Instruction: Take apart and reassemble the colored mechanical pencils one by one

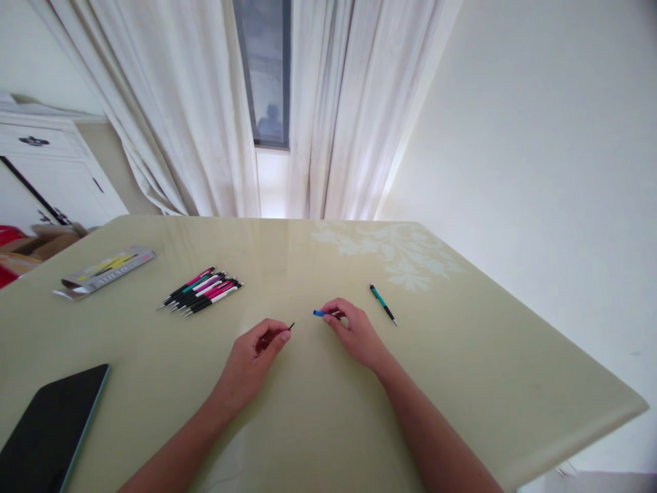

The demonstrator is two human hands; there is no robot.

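Note:
My left hand (256,356) rests on the pale green table (462,356), its fingers pinched on a thin dark pen part whose tip (291,326) pokes out to the right. Close by on the right, my right hand (354,332) is closed on a blue pen piece (319,313) that sticks out to the left. The two parts point at each other with a small gap between them. A teal and black pen (383,305) lies just right of my right hand.
A bunch of several pens (201,291) in pink, teal, white and black lies at the left centre. A flat pen package (105,271) sits further left. A dark tablet (48,428) lies at the near left corner. White curtains and a cabinet stand behind the table.

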